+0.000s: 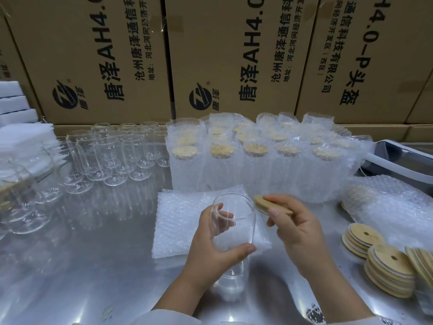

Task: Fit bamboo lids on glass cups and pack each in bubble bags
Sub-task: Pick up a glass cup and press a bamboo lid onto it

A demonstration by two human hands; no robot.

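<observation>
Fingers [206, 218] of the left hand [210, 252] are curled round the glass cup [234, 233], with the thumb across its near side. The right hand [297, 228] pinches the bamboo lid [264, 203] between thumb and fingers.

The work surface is a reflective metal table [82, 266]. Printed cardboard boxes [93, 55] form a wall behind it. Stacked white foam sheets [21, 137] lie at far left, with a group of empty glass cups [112, 156] beside them. Rows of packed cups [257, 160], lidded and in bubble bags, stand at rear centre. Stacks of spare lids [386, 268] lie at right.

The held cup is clear, empty and mouth-up, and is raised above the table at the near edge of a flat bubble bag [185, 221]. The lid is tilted, just beside the right of the cup's rim; contact cannot be confirmed. The lid is not yet seated on the cup.
</observation>
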